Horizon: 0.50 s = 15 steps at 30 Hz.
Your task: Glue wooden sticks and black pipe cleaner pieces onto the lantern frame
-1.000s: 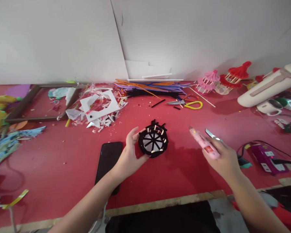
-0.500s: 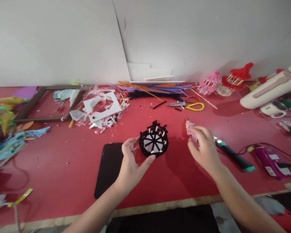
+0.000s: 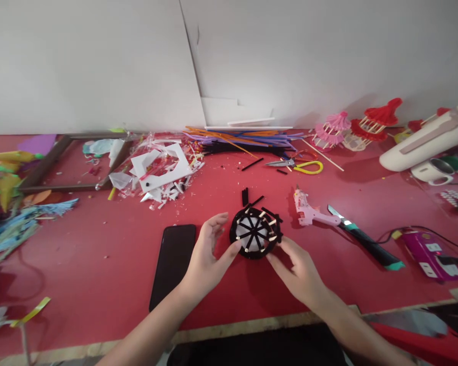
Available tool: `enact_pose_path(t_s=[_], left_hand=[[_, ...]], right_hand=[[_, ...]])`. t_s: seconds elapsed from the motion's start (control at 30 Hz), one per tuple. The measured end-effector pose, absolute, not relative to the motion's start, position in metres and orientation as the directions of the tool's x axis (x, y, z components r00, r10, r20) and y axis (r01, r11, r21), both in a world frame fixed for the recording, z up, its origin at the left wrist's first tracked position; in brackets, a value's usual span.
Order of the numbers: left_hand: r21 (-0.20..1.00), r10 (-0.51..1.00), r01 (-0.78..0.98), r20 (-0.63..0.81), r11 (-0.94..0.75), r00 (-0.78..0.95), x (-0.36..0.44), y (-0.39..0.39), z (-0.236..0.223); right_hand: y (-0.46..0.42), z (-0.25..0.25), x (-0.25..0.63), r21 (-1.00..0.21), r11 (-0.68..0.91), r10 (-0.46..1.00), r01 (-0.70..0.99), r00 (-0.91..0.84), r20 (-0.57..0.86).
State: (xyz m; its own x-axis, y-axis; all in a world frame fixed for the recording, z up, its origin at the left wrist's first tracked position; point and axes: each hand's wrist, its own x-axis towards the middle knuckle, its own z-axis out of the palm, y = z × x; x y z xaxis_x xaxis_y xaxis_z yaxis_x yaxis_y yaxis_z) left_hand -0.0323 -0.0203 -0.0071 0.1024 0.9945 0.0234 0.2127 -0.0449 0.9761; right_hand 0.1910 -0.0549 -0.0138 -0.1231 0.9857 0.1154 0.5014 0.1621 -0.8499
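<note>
Between my hands is a small round craft piece, black and fuzzy at the rim, with black spokes over a white disc and several short pale sticks standing around its edge. My right hand grips its right side between thumb and fingers. At its left, my left hand is open with fingers apart, the thumb tip at the rim; I cannot tell if it touches. Short black strips lie just behind the piece. To the right rests a pink glue gun, beside a utility knife with its blade showing.
A black phone lies left of my left hand. Farther back are yellow-handled scissors, a bundle of pipe cleaners and white scraps. Pink and red small pavilions, a mug and a purple power strip stand right.
My right hand has let go of the glue gun, which now lies on the table, and has moved left onto the craft piece. The piece has shifted slightly right and nearer; my left fingers have come off it.
</note>
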Motion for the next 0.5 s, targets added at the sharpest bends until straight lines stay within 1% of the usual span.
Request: enact_pose_path(t_s=[0.13, 0.2, 0.3, 0.4, 0.5], left_hand=[[0.964, 0.999, 0.265, 0.03, -0.036, 0.029, -0.034, -0.03, -0.006], [0.963, 0.996, 0.261, 0.059, -0.073, 0.062, -0.035, -0.035, -0.006], [0.96, 0.983, 0.247, 0.094, -0.131, 0.156, -0.034, -0.036, -0.005], [0.97, 0.974, 0.21, 0.079, -0.125, 0.212, -0.03, -0.03, -0.005], [0.988, 0.973, 0.12, 0.072, -0.1, 0.218, -0.024, -0.023, -0.006]], right_hand=[[-0.068, -0.007, 0.188, -0.861, 0.146, 0.988, 0.487, -0.109, 0.106], [-0.072, -0.004, 0.186, -0.861, 0.132, 0.99, 0.492, -0.114, 0.087], [-0.075, -0.001, 0.185, -0.856, 0.144, 0.987, 0.496, -0.136, 0.087], [-0.075, -0.001, 0.185, -0.86, 0.153, 0.986, 0.487, -0.14, 0.096], [-0.074, -0.001, 0.186, -0.87, 0.139, 0.985, 0.474, -0.157, 0.072]])
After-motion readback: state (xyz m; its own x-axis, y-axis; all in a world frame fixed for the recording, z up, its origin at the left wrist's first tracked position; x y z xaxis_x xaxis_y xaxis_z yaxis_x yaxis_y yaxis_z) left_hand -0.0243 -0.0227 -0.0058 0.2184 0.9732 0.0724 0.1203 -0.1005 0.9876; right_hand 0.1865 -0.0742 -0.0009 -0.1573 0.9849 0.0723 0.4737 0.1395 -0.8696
